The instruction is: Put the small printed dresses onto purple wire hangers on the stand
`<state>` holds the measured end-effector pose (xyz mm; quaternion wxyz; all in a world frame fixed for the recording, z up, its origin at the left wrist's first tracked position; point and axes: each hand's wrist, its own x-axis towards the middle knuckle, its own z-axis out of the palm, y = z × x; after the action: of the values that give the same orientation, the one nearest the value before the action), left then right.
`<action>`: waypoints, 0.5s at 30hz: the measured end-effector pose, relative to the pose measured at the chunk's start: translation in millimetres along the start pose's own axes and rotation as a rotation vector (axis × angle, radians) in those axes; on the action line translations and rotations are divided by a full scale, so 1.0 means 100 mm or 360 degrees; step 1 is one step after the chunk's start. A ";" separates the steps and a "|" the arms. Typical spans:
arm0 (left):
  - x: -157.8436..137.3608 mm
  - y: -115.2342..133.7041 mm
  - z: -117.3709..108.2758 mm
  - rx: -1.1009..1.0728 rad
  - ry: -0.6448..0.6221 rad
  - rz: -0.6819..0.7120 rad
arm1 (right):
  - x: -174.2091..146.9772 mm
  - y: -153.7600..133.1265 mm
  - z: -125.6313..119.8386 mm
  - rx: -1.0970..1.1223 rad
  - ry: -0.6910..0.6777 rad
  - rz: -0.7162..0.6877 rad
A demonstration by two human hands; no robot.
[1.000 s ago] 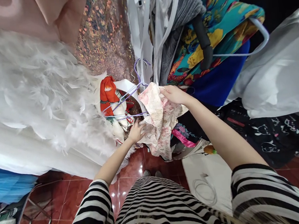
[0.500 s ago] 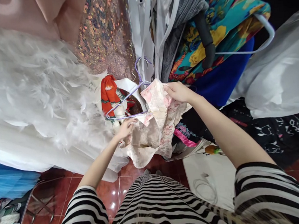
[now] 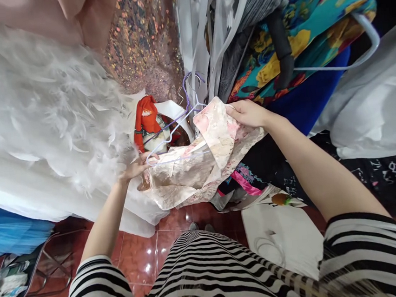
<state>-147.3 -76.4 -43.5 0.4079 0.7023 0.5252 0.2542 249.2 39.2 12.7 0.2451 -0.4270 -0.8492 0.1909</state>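
Observation:
A pale pink-and-cream floral garment (image 3: 186,175) with a collar is stretched between my two hands. My right hand (image 3: 247,113) pinches its right shoulder near the collar. At the other end, my left hand (image 3: 138,167) has its fingers closed on the garment's left edge, beside the tip of a light purple hanger (image 3: 174,134). The hanger's left arm lies over the cloth, while its right end is hidden behind the collar. Its hook hangs close to other hooks by white straps (image 3: 211,35).
A white feathered gown (image 3: 56,101) fills the left. Sequined fabric (image 3: 145,37), a red-orange cloth (image 3: 145,118) and a teal floral garment (image 3: 316,29) hang ahead. A white board-like object with a cable (image 3: 279,234) lies on the red tiled floor; a metal-legged chair (image 3: 51,265) stands lower left.
My hands have moved apart, the left going leftward with the garment's edge, so the cloth is spread wider. The hanger's lower bar now lies over the cloth.

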 end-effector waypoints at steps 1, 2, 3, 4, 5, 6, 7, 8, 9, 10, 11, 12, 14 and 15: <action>-0.01 0.01 -0.01 0.0000 0.0018 0.0023 | 0.00 0.01 0.01 -0.0021 0.0004 -0.0001; -0.02 0.03 -0.01 0.0014 0.0040 0.0046 | 0.00 0.02 0.01 -0.0040 0.0006 -0.0003; -0.03 0.05 -0.01 0.0045 0.0066 0.0070 | 0.01 0.03 0.02 -0.0056 0.0010 -0.0005; -0.03 0.07 0.00 0.0082 0.0086 0.0091 | 0.01 0.03 0.02 -0.0069 0.0018 -0.0008; -0.03 0.09 0.02 0.0108 0.0096 0.0108 | 0.01 0.04 0.02 -0.0080 0.0029 -0.0010; -0.03 0.12 0.04 0.0106 0.0086 0.0115 | 0.01 0.04 0.02 -0.0089 0.0040 -0.0011; -0.03 0.13 0.07 0.0067 0.0050 0.0105 | 0.01 0.04 0.02 -0.0096 0.0047 -0.0016; -0.03 0.14 0.11 -0.0008 0.0001 0.0074 | 0.01 0.04 0.02 -0.0102 0.0050 -0.0022; -0.02 0.15 0.14 -0.0112 -0.0049 0.0024 | 0.01 0.03 0.03 -0.0104 0.0047 -0.0030; -0.01 0.15 0.19 -0.0236 -0.0088 -0.0042 | 0.01 0.01 0.03 -0.0102 0.0041 -0.0039; 0.00 0.15 0.23 -0.0366 -0.0113 -0.0126 | 0.01 0.00 0.03 -0.0098 0.0034 -0.0048; 0.01 0.15 0.27 -0.0494 -0.0125 -0.0221 | 0.01 -0.02 0.04 -0.0092 0.0028 -0.0055; 0.03 0.14 0.34 -0.0710 -0.0134 -0.0413 | 0.00 -0.04 0.04 -0.0079 0.0024 -0.0060; 0.05 0.14 0.35 -0.0781 -0.0149 -0.0486 | 0.00 -0.05 0.05 -0.0074 0.0024 -0.0059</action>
<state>-110.5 -84.3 -50.8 0.6228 0.5064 0.5282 0.2767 243.0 35.8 11.7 0.2451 -0.4182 -0.8593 0.1634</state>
